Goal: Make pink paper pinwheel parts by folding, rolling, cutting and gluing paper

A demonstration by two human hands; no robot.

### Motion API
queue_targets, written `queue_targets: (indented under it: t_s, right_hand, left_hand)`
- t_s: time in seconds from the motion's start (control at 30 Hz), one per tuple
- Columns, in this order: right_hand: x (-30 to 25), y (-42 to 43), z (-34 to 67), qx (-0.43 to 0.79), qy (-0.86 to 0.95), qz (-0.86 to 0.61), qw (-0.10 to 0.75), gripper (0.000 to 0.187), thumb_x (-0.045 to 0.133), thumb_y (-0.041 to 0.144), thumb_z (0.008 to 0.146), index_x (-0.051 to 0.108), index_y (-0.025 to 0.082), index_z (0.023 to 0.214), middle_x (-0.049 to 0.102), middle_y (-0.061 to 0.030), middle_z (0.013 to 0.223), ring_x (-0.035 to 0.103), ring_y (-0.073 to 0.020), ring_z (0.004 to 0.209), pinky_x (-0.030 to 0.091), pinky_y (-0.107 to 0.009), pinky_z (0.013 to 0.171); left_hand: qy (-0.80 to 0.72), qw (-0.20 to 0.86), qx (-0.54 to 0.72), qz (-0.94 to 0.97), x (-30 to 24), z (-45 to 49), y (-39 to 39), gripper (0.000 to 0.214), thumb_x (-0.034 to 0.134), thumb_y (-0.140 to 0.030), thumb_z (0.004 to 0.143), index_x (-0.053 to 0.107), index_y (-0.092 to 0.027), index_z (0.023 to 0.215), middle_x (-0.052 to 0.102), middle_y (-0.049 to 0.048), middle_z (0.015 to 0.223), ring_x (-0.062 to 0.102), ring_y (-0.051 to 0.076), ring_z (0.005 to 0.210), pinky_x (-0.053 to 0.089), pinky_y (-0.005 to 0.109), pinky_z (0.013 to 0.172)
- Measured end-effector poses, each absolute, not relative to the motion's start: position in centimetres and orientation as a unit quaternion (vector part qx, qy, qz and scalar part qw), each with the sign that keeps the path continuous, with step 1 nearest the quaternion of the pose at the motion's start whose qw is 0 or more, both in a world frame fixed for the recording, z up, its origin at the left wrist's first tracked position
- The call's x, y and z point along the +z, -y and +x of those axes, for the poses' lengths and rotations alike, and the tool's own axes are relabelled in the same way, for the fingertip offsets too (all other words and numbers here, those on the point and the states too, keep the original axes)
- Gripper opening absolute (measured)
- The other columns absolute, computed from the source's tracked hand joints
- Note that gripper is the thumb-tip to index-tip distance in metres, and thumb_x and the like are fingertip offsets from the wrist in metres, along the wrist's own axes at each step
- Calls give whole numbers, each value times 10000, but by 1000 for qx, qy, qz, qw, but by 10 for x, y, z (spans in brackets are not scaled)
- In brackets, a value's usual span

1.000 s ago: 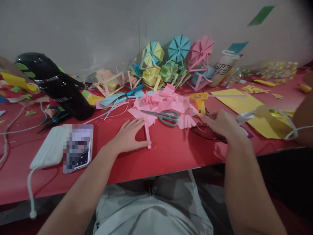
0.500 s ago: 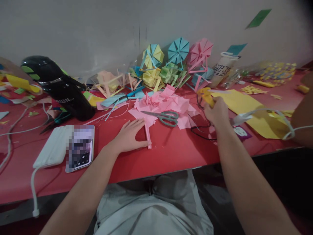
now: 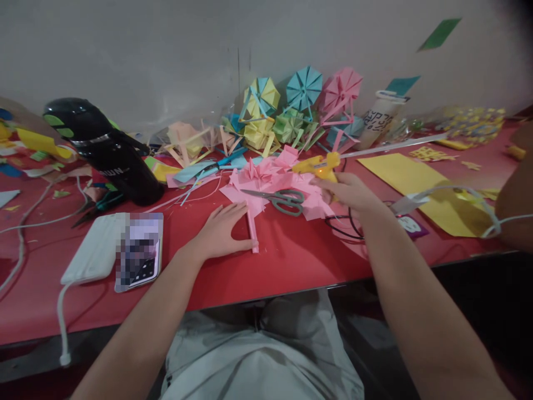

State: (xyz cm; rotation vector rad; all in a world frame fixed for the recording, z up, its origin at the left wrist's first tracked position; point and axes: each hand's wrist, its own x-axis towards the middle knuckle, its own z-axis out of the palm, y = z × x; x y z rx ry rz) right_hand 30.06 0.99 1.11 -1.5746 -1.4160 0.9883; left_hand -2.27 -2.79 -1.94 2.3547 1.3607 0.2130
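My left hand (image 3: 220, 230) lies on the red tabletop with its fingers stretched out and the thumb spread away from them. Its fingertips and thumb touch a narrow pink folded paper strip (image 3: 252, 230) near the strip's two ends. My right hand (image 3: 347, 191) is wrapped round a yellow glue gun (image 3: 318, 165), held with its nozzle to the left over a heap of pink folded paper (image 3: 275, 169). A long whitish glue stick (image 3: 400, 145) sticks out behind the gun. Grey-handled scissors (image 3: 287, 201) rest on the front of the pink heap.
Paper umbrellas (image 3: 303, 88) and other folded pieces stand along the wall. At left are a black bottle (image 3: 112, 161), a white power bank (image 3: 95, 247) and a phone (image 3: 141, 253). Yellow paper (image 3: 416, 183), cables and another person's arm (image 3: 516, 189) are at right.
My right hand has moved left with the glue gun, which has swung round to point left above the pink paper. My left hand and the strip have stayed in place.
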Motion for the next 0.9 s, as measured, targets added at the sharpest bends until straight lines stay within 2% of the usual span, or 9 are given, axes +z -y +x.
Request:
queue_targets:
  t_s: [0.17, 0.27, 0.4, 0.77, 0.9]
  right_hand:
    - [8, -4, 278, 461, 622, -569, 276, 384, 744, 552, 759, 650, 181, 780, 597, -20, 643, 516, -122, 552, 377, -252, 491]
    - [12, 2, 267, 459, 659, -545, 242, 418, 715, 589, 764, 684, 182, 855, 627, -30, 697, 563, -148, 610, 432, -269, 541]
    - [18, 9, 252, 424, 710, -522, 209, 444, 626, 595, 833, 678, 168, 940, 667, -40, 778, 589, -153, 681, 448, -273, 619]
    - [11, 1, 233, 380, 734, -532, 186, 409, 556, 572, 902, 636, 177, 830, 695, -71, 820, 591, -160, 684, 447, -289, 673]
    - [11, 2, 233, 363, 741, -537, 175, 389, 560, 550, 907, 653, 176, 853, 711, -82, 853, 610, -184, 727, 457, -304, 701]
  left_hand:
    - [-489, 209, 79, 843, -19, -23, 28, 1070, 611, -790, 733, 319, -191, 1571, 236, 96, 1657, 195, 327, 1538, 108, 534, 1260]
    - [-488, 209, 79, 844, -19, -23, 29, 1075, 613, -793, 730, 316, -195, 1572, 241, 98, 1656, 207, 328, 1535, 115, 539, 1259]
    - [-486, 203, 80, 846, -19, -23, 28, 1049, 615, -779, 737, 332, -200, 1565, 257, 103, 1651, 227, 328, 1529, 132, 533, 1258]
    - [-483, 205, 75, 848, -16, -21, 28, 1059, 609, -786, 734, 322, -197, 1567, 243, 118, 1653, 211, 341, 1532, 123, 545, 1252]
    - [-484, 207, 74, 847, -15, -21, 29, 1067, 607, -794, 730, 317, -204, 1570, 236, 113, 1655, 210, 340, 1533, 119, 548, 1251]
